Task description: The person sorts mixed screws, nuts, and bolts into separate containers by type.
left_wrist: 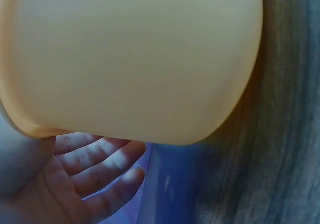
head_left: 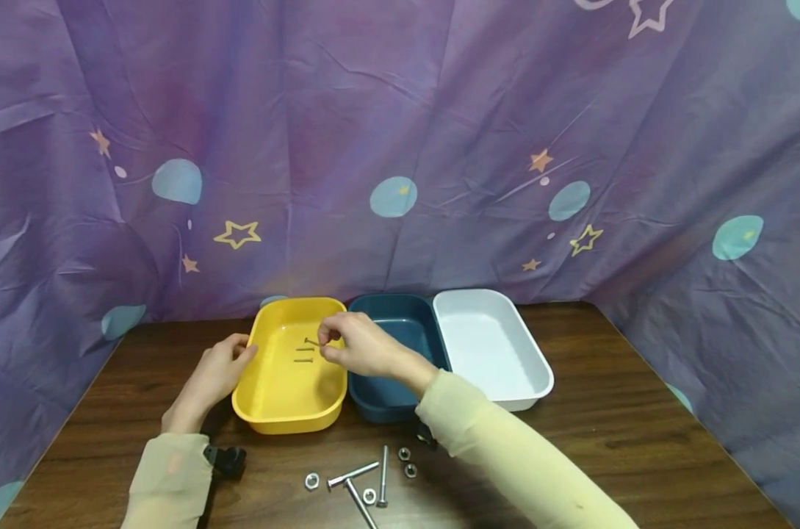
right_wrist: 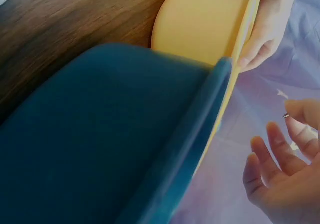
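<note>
My left hand (head_left: 217,371) holds the left rim of the yellow tray (head_left: 257,417), its thumb at the edge. From the left wrist view, the fingers (left_wrist: 107,159) of that hand spread beside the tray wall, partly hidden by it. Over the yellow tray's right side, my right hand (head_left: 360,345) pinches a small screw (right_wrist: 286,116) between thumb and index finger, the other fingers loosely bent. Several small screws (head_left: 303,361) lie on the tray floor just left of the right hand.
A dark blue tray (head_left: 383,413) stands against the yellow one, with a white tray (head_left: 535,367) to its right. Large bolts (head_left: 383,477) and several nuts (head_left: 311,481) lie on the wooden table (head_left: 604,433) in front. A purple curtain (head_left: 333,147) hangs behind.
</note>
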`<action>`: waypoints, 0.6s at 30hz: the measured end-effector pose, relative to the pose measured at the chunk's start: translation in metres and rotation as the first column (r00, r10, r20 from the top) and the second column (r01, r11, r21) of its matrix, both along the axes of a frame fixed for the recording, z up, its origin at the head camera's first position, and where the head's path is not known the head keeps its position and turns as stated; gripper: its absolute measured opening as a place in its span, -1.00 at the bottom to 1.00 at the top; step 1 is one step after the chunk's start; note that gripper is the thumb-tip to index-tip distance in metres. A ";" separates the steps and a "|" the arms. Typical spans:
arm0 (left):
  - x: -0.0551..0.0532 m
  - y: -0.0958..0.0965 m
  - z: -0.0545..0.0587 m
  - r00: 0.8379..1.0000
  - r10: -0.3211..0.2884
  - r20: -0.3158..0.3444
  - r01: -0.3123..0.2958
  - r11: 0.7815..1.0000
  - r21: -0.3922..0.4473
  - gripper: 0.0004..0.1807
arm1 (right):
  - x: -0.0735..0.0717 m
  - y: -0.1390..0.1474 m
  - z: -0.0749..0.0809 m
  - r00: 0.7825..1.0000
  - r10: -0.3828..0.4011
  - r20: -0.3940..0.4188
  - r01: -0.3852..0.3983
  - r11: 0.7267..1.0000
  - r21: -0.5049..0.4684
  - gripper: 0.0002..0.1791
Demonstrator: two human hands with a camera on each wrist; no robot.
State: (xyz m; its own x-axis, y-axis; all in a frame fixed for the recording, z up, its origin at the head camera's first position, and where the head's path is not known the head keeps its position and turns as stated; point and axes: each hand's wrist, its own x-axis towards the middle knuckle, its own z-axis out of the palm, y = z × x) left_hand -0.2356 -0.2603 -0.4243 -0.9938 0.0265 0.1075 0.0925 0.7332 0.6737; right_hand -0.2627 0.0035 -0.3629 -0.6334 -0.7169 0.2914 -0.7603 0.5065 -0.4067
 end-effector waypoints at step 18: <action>0.000 0.000 0.000 1.000 0.003 -0.016 -0.003 1.000 -0.011 -0.58 | -0.019 -0.045 -0.019 0.996 -0.084 0.032 0.080 0.990 0.116 -0.95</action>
State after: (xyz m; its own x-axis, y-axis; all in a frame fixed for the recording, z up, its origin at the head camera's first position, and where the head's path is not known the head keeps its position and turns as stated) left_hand -0.2358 -0.2598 -0.4241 -0.9921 0.0247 0.1230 0.1008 0.7407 0.6643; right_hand -0.2816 -0.0415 -0.3821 -0.7000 -0.6896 0.1858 -0.7000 0.6110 -0.3696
